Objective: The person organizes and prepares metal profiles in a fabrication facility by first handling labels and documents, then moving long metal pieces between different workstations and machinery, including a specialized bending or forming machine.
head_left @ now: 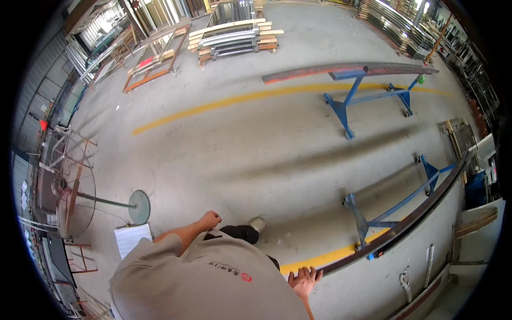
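My left hand (210, 220) hangs at my left side over the floor, its fingers curled in and nothing seen in them. My right hand (304, 281) is at the near end of a long dark bar (397, 230), fingers bent over that end; the thumb side is partly hidden. The bar runs away to the right and rests on a low blue wheeled stand (368, 220). A small blue and black object (375, 255) is against the bar's near side.
Farther off, a second blue wheeled stand (346, 101) carries long dark bars (314, 71). On the left are a large round fan (74, 197) with a green base (140, 207) and a white sheet (132, 239). Stacked profiles (234, 40) stand at the back. Yellow lines (213, 105) mark the floor.
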Motion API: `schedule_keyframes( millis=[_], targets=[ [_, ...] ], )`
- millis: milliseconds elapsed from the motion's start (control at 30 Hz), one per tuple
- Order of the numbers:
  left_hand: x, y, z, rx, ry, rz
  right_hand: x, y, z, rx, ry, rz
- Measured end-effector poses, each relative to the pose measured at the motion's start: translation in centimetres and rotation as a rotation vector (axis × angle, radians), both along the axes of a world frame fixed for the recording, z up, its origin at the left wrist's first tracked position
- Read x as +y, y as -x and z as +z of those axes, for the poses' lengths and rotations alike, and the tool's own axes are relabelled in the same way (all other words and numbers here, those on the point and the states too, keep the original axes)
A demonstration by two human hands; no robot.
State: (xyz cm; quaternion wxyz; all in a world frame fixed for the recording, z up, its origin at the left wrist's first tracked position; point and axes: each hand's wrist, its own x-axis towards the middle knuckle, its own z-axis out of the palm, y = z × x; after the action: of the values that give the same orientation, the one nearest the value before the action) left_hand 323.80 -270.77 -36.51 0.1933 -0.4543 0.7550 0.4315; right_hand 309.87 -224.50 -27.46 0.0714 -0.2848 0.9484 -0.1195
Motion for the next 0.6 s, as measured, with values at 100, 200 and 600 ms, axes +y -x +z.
schedule_keyframes(
  millis=[100,200,600],
  targets=[
    [-4.8,5.0,-0.9,0.026,0.133,-0.223,0.8,1.0,-2.9,-0.01,-0.061,0.04],
    [-7.1,13.8,-1.4,0.097,0.107,-0.148,1.5,3.7,-5.3,-0.164,-0.107,-0.033],
    [-6.4,41.2,-6.1,-0.016,-0.027,-0.459,0.8,24.4,-10.4,-0.758,-0.067,-0.545]
  ],
)
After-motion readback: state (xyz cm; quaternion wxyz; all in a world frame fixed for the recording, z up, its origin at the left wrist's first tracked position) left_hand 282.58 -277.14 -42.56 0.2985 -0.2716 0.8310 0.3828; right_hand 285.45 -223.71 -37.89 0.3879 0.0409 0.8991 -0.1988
